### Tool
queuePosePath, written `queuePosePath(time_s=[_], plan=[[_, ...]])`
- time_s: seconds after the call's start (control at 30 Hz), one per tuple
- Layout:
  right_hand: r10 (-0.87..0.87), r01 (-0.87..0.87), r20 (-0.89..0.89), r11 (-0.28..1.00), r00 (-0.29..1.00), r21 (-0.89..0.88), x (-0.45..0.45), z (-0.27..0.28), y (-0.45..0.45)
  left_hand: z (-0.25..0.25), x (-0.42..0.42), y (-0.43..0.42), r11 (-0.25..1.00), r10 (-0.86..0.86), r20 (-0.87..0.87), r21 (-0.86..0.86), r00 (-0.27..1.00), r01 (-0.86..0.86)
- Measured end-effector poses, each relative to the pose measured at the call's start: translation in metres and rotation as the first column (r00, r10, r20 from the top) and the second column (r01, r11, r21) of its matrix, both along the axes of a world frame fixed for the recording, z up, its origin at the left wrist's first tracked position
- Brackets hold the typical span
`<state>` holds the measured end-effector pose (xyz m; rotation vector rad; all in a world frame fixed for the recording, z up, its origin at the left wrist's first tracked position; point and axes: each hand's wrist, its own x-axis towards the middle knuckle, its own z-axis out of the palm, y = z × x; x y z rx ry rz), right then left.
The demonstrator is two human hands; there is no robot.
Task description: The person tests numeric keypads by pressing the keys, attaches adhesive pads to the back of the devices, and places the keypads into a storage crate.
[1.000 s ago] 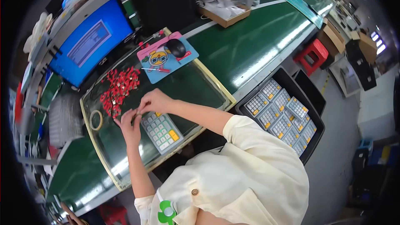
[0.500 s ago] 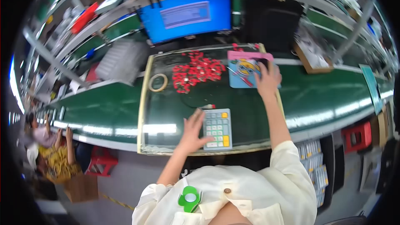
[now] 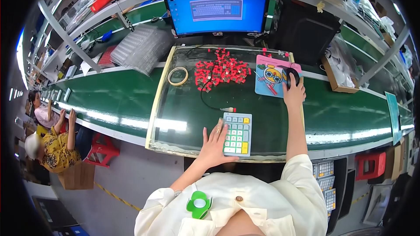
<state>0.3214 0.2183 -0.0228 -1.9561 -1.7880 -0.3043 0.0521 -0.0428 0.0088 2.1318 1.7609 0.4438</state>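
A grey numeric keypad [image 3: 237, 134] with white and yellow keys lies near the front edge of the glass-topped mat [image 3: 192, 120]. Beside its left edge is my left hand [image 3: 213, 146], fingers spread, the fingertips at the keypad's side and the thumb below its lower edge. My right hand [image 3: 295, 95] has its fingers on a black computer mouse [image 3: 292, 78], which sits on a pink and blue cartoon mouse pad [image 3: 264, 88]. A black cable ends in a plug with a red cap [image 3: 232, 109] just above the keypad.
Many small red-capped pieces [image 3: 221, 71] lie heaped behind the keypad, near a tape roll [image 3: 178, 76]. A monitor [image 3: 218, 13] shows a keyboard picture. Clear plastic trays [image 3: 142, 48] stand left, a cardboard box [image 3: 339, 74] right. Keypads [image 3: 326, 183] fill a bin below. Co-workers sit left.
My left hand has drawn back off the keypad's keys to its left side. The monitor's window now shows a keyboard picture clearly. The whole view has shifted, with my right hand still at the mouse.
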Motion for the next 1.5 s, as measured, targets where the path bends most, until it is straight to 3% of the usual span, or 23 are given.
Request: queuePosePath(time_s=[0.1,0.2,0.27,0.33,0.47,0.53,0.6,0.67,0.7,0.8,0.83,0.93,0.97,1.07,1.1,1.23,1.27,1.33,1.4,1.43,1.5], plan=[[-0.014,0.007,0.058,0.995,0.998,0.104,-0.009,0.012,-0.011,-0.004,-0.002,-0.004,1.0,0.0,0.059,0.022,0.998,-0.002],[0.147,-0.176,0.123,0.945,0.982,0.277,-0.029,0.028,-0.043,-0.007,-0.006,-0.003,0.998,-0.013,0.041,0.055,0.999,0.011],[0.471,-0.458,-0.061,0.876,0.88,0.153,-0.055,0.038,-0.086,-0.01,-0.005,-0.004,0.998,-0.008,0.021,0.064,1.0,0.007],[0.613,-0.675,-0.423,0.738,0.667,0.004,-0.081,0.049,-0.133,-0.008,-0.005,-0.004,0.998,-0.005,0.008,0.06,1.0,0.005],[0.682,-0.681,-0.073,0.706,0.728,-0.196,-0.087,0.058,-0.202,-0.006,-0.004,-0.003,0.997,-0.001,0.026,0.076,1.0,-0.001],[0.74,-0.719,0.05,0.666,0.671,-0.197,-0.078,0.065,-0.238,-0.008,-0.005,-0.003,0.996,0.001,0.026,0.088,1.0,-0.004],[0.764,-0.74,-0.079,0.586,0.64,-0.33,-0.079,0.081,-0.256,-0.009,-0.004,-0.004,0.996,0.008,0.024,0.093,1.0,-0.011],[0.766,-0.763,-0.07,0.621,0.64,-0.177,-0.091,0.087,-0.237,-0.008,-0.004,-0.003,0.996,0.012,0.012,0.089,1.0,-0.013],[0.729,-0.737,-0.135,0.635,0.671,-0.232,-0.098,0.085,-0.22,-0.009,-0.002,-0.004,0.993,0.025,0.021,0.119,0.999,-0.027],[0.616,-0.604,0.171,0.788,0.769,-0.121,-0.119,0.069,-0.195,-0.011,-0.002,-0.004,0.988,0.018,0.019,0.15,1.0,-0.021],[0.685,-0.631,0.145,0.719,0.714,-0.293,-0.118,0.067,-0.207,-0.01,-0.002,-0.004,0.992,0.022,-0.011,0.125,1.0,-0.021],[0.864,-0.827,0.08,0.501,0.498,-0.256,-0.102,0.08,-0.256,-0.022,-0.001,-0.003,0.987,0.039,-0.027,0.158,0.999,-0.034],[0.869,-0.846,-0.03,0.473,0.494,-0.248,-0.101,0.085,-0.252,-0.024,-0.002,-0.003,0.987,0.03,-0.049,0.157,0.998,-0.022],[0.691,-0.743,-0.291,0.552,0.661,-0.379,-0.116,0.094,-0.201,-0.011,-0.001,-0.004,0.992,0.02,-0.021,0.126,1.0,-0.017],[0.75,-0.755,0.137,0.656,0.648,-0.021,-0.124,0.076,-0.187,-0.012,-0.001,-0.005,0.991,0.002,-0.045,0.136,0.999,0.004],[0.797,-0.724,0.142,0.596,0.587,-0.347,-0.125,0.065,-0.228,-0.02,-0.002,-0.003,0.992,0.022,-0.099,0.129,0.995,-0.009],[0.85,-0.791,0.118,0.521,0.513,-0.32,-0.118,0.075,-0.245,-0.025,0.0,-0.002,0.987,0.042,-0.094,0.159,0.995,-0.027],[0.827,-0.663,-0.238,0.2,0.509,-0.722,-0.12,0.121,-0.243,-0.028,0.002,-0.003,0.98,0.063,-0.077,0.192,0.995,-0.047],[0.723,-0.662,-0.299,0.284,0.623,-0.693,-0.134,0.127,-0.217,-0.027,0.001,-0.003,0.979,0.064,-0.062,0.197,0.996,-0.051],[0.782,-0.839,-0.314,0.463,0.539,-0.286,-0.136,0.093,-0.203,-0.003,0.0,-0.002,0.999,0.021,-0.092,0.049,0.995,-0.017],[0.779,-0.766,0.042,0.624,0.626,-0.152,-0.143,0.069,-0.192,-0.013,0.001,-0.005,0.993,0.037,-0.071,0.116,0.997,-0.028]])
